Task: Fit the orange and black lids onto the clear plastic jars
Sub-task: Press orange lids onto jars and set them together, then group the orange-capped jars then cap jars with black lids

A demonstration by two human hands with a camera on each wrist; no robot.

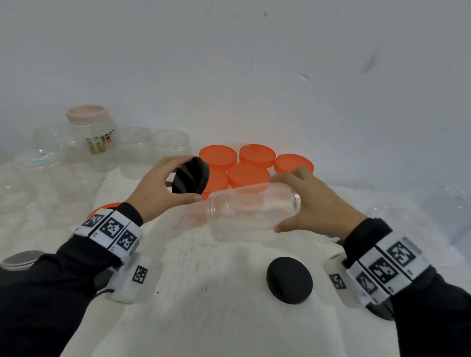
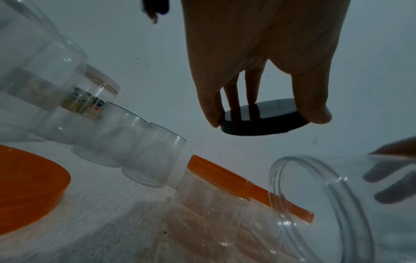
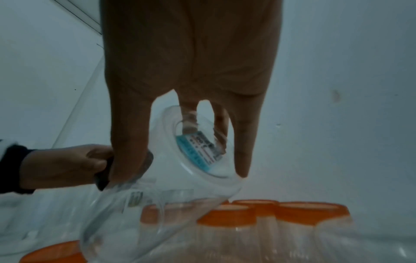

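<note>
Looking down (head): left hand (image 1: 156,185) pinches a black lid (image 1: 191,176) by its rim, just beside the mouth of a clear jar (image 1: 252,212) lying sideways in the right hand (image 1: 315,203), above the white surface (image 1: 210,319); capped orange-lidded jars (image 1: 244,162) behind, a loose black lid (image 1: 289,280) nearer.
Left wrist: fingers (image 2: 210,108) and thumb clamp the lid's edge; jar mouth lower right.
Right wrist: fingers (image 3: 244,142) curl round the jar's labelled base.

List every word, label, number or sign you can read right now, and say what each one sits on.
No text is readable.
Round teal-edged sticker on the base of the clear plastic jar held by the right hand: print blurred.
Colourful label on the pink-lidded clear jar: too small.
Black-and-white square code markers on the white wristbands: patterns, no words.
</note>
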